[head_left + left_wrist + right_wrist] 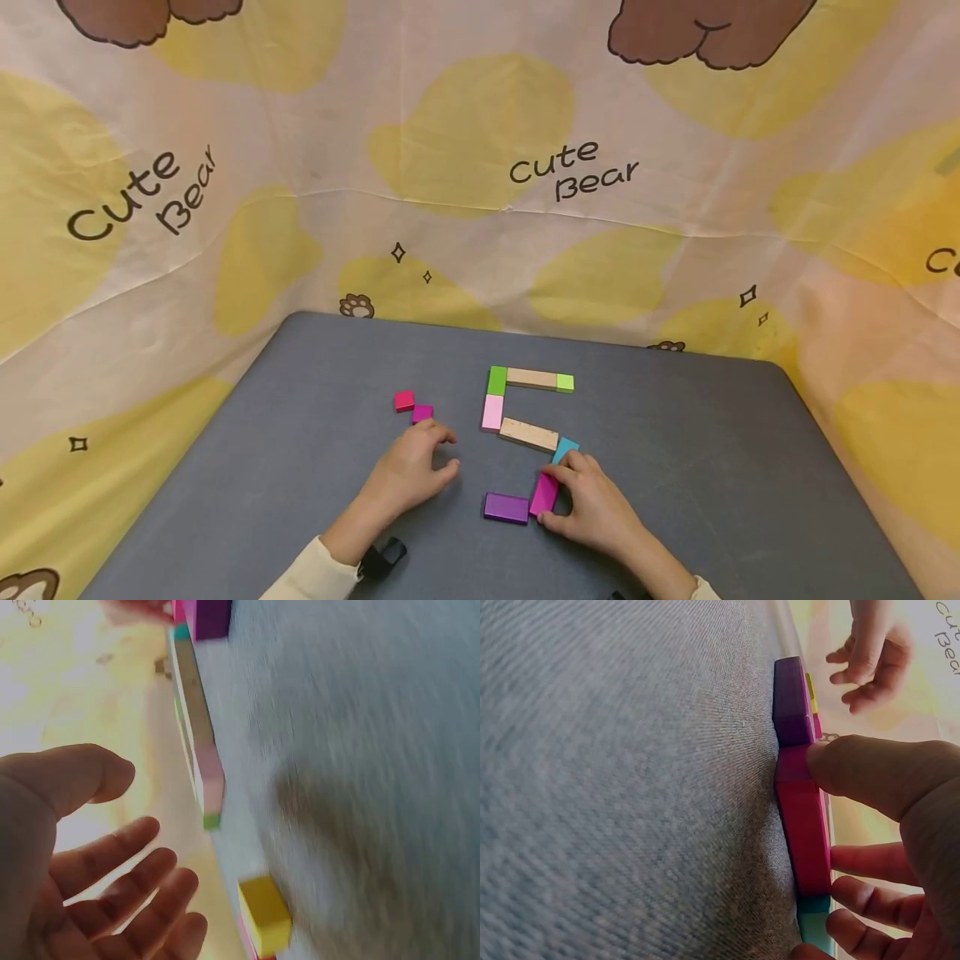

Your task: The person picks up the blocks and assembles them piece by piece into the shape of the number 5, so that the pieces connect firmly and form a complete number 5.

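Observation:
My right hand pinches a magenta block between thumb and fingers; the block lies on the table. One end of it meets a purple block, the other a blue block partly behind my fingers. Off to the left, my left hand hovers with fingers loosely bent and nothing in its grasp. Just past its fingertips are a small magenta cube and a red cube. A yellow block shows below that hand in the left wrist view; in the head view it is hidden.
Beyond the blue block the line continues through a wooden block, a pink block, a green block, another wooden block and a light green cube. A patterned cloth hangs around the grey table.

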Motion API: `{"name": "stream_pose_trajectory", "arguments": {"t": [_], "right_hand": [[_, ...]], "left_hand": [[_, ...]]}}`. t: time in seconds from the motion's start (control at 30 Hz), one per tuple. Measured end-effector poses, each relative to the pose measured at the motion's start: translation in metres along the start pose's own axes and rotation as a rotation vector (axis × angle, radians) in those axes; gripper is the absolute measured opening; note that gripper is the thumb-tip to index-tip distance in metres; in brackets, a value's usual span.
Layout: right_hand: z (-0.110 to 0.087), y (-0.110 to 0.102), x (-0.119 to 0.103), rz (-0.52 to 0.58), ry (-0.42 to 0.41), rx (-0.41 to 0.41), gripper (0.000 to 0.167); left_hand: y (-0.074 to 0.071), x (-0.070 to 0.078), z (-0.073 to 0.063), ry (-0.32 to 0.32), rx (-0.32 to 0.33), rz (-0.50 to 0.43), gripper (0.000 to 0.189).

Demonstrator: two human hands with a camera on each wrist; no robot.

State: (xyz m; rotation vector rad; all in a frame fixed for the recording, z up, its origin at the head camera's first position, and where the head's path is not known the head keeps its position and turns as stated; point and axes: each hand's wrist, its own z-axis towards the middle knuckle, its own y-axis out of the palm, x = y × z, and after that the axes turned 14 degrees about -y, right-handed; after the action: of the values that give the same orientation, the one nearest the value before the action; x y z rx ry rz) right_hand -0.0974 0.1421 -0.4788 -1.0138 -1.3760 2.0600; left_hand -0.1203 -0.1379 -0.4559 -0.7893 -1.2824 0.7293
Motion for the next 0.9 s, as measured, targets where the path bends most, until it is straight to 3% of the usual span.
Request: {"name": "stream_pose_trajectory", "arguments": {"t": [0.13, 0.47, 0.9], "right_hand": [[0.0, 0.0, -0.001, 0.004, 0.011, -0.006, 0.049], [0.0, -0.001, -0.002, 0.009, 0.009, 0.003, 0.05], [0.002, -0.002, -0.001, 0.048, 0.029, -0.031, 0.052]], "left_hand": [[-0.008, -0.012, 0.002, -0.079, 0.03, 0.016, 0.024], [-0.019, -0.035, 0.008, -0.206, 0.013, 0.043, 0.023], [-0.017, -0.041, 0.015, -0.249, -0.025, 0.053, 0.023]]}}
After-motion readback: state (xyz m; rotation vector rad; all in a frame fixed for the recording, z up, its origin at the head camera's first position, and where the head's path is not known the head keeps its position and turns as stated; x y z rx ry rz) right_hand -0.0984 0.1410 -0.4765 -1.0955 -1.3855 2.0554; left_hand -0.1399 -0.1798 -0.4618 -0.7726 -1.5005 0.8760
